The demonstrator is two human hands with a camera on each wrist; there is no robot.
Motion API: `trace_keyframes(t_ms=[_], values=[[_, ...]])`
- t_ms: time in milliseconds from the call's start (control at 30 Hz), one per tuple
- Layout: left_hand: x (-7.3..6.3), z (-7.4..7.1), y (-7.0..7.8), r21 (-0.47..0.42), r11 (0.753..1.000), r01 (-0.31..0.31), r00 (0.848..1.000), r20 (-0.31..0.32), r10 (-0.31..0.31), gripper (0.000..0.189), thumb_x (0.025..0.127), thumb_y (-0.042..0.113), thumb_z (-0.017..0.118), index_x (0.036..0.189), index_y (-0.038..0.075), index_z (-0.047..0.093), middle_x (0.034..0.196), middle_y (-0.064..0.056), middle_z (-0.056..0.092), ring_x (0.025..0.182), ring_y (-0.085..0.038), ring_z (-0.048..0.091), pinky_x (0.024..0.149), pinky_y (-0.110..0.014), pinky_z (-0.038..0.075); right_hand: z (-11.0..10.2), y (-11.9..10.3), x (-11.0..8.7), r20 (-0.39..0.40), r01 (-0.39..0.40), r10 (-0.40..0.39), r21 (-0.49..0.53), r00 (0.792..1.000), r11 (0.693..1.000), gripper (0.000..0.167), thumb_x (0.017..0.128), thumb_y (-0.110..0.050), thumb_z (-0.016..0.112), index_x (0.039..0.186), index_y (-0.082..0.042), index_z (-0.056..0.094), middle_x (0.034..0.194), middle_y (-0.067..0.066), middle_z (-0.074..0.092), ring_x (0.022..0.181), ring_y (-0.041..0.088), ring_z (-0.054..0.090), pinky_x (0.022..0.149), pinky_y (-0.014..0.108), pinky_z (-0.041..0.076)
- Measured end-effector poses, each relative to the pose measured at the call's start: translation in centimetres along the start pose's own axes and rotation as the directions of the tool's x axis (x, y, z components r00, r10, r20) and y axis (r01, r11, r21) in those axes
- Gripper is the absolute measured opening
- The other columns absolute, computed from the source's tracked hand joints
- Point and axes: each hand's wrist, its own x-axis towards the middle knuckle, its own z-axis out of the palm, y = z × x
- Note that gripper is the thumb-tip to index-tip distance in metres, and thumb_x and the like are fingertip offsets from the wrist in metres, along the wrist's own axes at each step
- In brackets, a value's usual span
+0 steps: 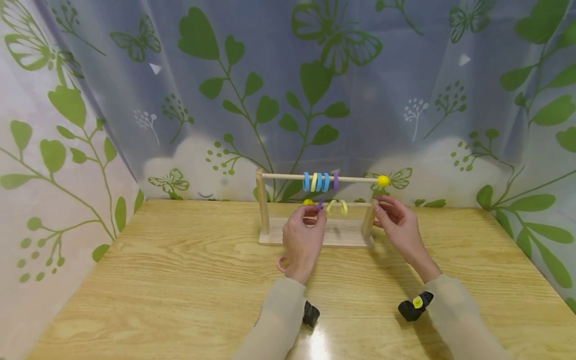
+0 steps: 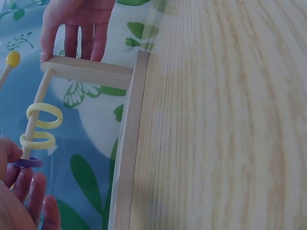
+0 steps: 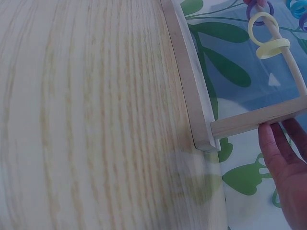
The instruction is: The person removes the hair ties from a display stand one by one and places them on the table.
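Note:
My left hand (image 1: pixel 305 235) pinches a purple ring (image 2: pixel 29 163) at the free end of the lower rod (image 2: pixel 41 93) of a wooden stand (image 1: pixel 342 240). Two pale yellow rings (image 1: pixel 337 207) hang on that rod, between the purple one and the right post (image 3: pixel 259 117). Against the outer side of this post, near its top, my right hand (image 1: pixel 400 227) rests its fairly straight fingers. Above, the upper rod (image 1: pixel 360 179) carries several blue rings (image 1: pixel 306 181), a yellow ring (image 1: pixel 314 182) and a purple ring (image 1: pixel 335 181).
A pink ring (image 1: pixel 282 263) lies on the wooden table (image 1: pixel 180 280), partly hidden by my left wrist. A yellow ball (image 1: pixel 383 181) caps the upper rod; another yellow ball (image 1: pixel 308 202) shows just behind my left hand. A patterned curtain (image 1: pixel 252 125) hangs behind the table.

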Motion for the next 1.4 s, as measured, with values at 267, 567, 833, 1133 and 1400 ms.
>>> trace_keyframes(t_ms=[267,567,833,1133,1400], values=[[0.1,-0.3,-0.1,-0.002,1.0,0.004,1.0,-0.004,-0.004,0.012,0.091,0.025,0.075,0.099,0.016,0.077,0.095,0.002,0.079,0.073,-0.012,0.073,0.067,-0.028,0.057,0.1,-0.1,-0.1,-0.002,-0.005,0.005,-0.011,1.0,1.0,0.042,0.105,-0.018,0.058,0.138,0.008,0.054,0.116,-0.001,0.068,0.097,-0.004,0.067,0.077,0.021,0.061],[0.3,-0.8,0.1,0.0,1.0,0.017,1.0,-0.003,-0.017,0.013,0.092,0.027,0.074,0.099,0.017,0.077,0.094,0.003,0.079,0.074,-0.011,0.073,0.068,-0.031,0.057,0.1,-0.1,-0.1,-0.005,-0.01,0.01,-0.024,1.0,1.0,0.041,0.105,-0.02,0.058,0.139,0.004,0.056,0.112,-0.013,0.065,0.097,-0.006,0.067,0.077,0.02,0.061],[0.3,-1.1,0.2,-0.01,1.0,0.024,1.0,-0.013,-0.024,0.012,0.092,0.027,0.074,0.099,0.018,0.077,0.093,0.003,0.078,0.075,-0.011,0.073,0.068,-0.031,0.056,0.1,-0.1,-0.1,-0.002,-0.015,0.015,-0.027,1.0,1.0,0.043,0.105,-0.021,0.058,0.139,0.005,0.055,0.112,-0.013,0.065,0.098,-0.006,0.066,0.078,0.02,0.061],[0.6,-1.6,-0.2,-0.016,1.0,0.007,0.999,-0.035,-0.008,0.011,0.092,0.026,0.075,0.097,0.016,0.077,0.091,0.001,0.078,0.073,-0.013,0.073,0.067,-0.03,0.057,0.0,-0.2,-0.1,0.009,-0.02,0.02,-0.021,1.0,1.0,0.045,0.106,-0.022,0.058,0.14,0.006,0.053,0.115,-0.009,0.066,0.098,-0.004,0.067,0.079,0.023,0.061],[0.9,-1.9,-0.6,-0.013,1.0,0.02,0.999,-0.046,-0.02,0.01,0.091,0.025,0.076,0.096,0.016,0.077,0.091,0.001,0.078,0.073,-0.014,0.074,0.067,-0.03,0.058,0.0,-0.3,-0.2,0.015,-0.023,0.023,-0.018,1.0,1.0,0.044,0.106,-0.022,0.057,0.141,0.004,0.054,0.117,-0.007,0.065,0.1,-0.005,0.067,0.08,0.021,0.06]])
